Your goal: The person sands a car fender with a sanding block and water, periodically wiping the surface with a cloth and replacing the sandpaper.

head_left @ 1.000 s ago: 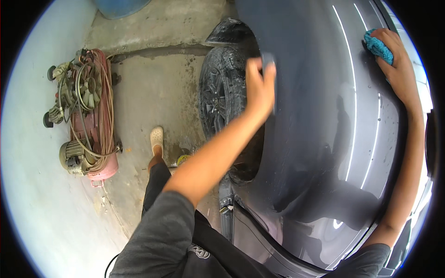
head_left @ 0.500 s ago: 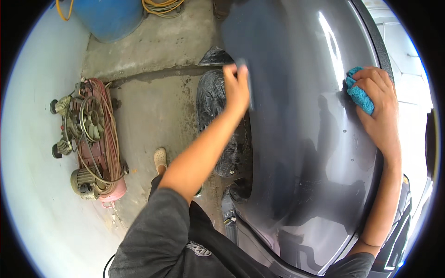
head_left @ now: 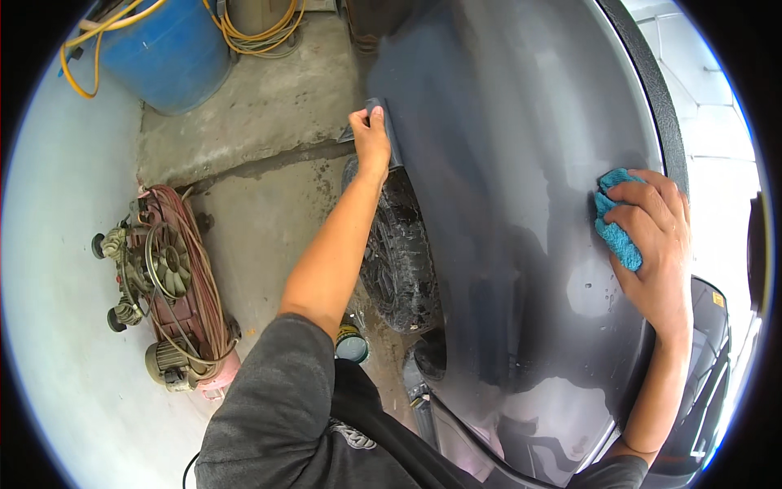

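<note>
A grey car body panel [head_left: 505, 163] fills the right half of the view, with water drops on it. My right hand [head_left: 656, 244] presses a crumpled blue cloth [head_left: 615, 228] flat against the panel near its right edge. My left hand [head_left: 371, 138] grips the panel's edge above the wheel arch, fingers curled over the rim. Below that hand the black tyre [head_left: 399, 261] shows, wet and dirty.
A red air compressor [head_left: 175, 293] with coiled hose lies on the concrete floor at left. A blue barrel [head_left: 171, 53] with yellow hose [head_left: 261, 37] stands at the top. A small round tin [head_left: 352, 342] sits by the tyre.
My view has shifted along the car. My right hand has slid the blue cloth down the panel. My left hand stays hooked on the arch edge.
</note>
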`<state>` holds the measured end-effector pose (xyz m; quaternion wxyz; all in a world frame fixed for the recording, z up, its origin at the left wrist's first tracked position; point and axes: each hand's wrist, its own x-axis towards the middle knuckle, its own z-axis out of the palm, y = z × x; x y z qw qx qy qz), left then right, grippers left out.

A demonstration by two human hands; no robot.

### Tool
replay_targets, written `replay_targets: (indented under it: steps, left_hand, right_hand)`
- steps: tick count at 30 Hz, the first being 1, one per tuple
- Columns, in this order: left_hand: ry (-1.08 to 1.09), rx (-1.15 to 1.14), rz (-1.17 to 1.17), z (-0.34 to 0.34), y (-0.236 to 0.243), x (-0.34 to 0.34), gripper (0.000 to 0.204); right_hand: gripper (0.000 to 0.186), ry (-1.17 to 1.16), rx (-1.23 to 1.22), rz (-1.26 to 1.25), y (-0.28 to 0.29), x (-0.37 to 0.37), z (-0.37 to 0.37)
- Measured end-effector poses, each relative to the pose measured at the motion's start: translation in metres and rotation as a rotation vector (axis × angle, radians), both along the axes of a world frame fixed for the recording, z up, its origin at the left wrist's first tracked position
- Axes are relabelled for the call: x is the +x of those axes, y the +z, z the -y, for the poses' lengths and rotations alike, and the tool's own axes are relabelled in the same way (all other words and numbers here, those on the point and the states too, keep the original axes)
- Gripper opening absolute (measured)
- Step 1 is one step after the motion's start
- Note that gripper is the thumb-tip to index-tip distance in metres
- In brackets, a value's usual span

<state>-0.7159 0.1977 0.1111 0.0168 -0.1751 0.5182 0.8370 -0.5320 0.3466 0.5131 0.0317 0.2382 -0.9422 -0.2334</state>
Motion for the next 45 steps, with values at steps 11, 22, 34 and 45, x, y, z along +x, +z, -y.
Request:
replay_targets:
  steps: [11,22,34,45]
  left_hand:
    - [-0.021,-0.058,0.002,-0.015,-0.016,0.037,0.04]
    - [-0.133,-0.099,-0.138,-0.051,0.013,0.209,0.044]
    - [-0.205,-0.117,-0.259,-0.048,0.029,0.278,0.052]
    - [-0.165,-0.099,-0.185,-0.036,0.019,0.186,0.048]
  right_hand:
    - [0.037,-0.023,0.0,0.048,0.004,-0.002,-0.003]
    - [0.025,-0.04,0.119,0.049,-0.002,0.006,-0.002]
    - [0.02,-0.04,0.082,0.011,-0.005,0.006,-0.007]
    - [0.021,-0.011,0.048,-0.027,-0.007,0.01,-0.01]
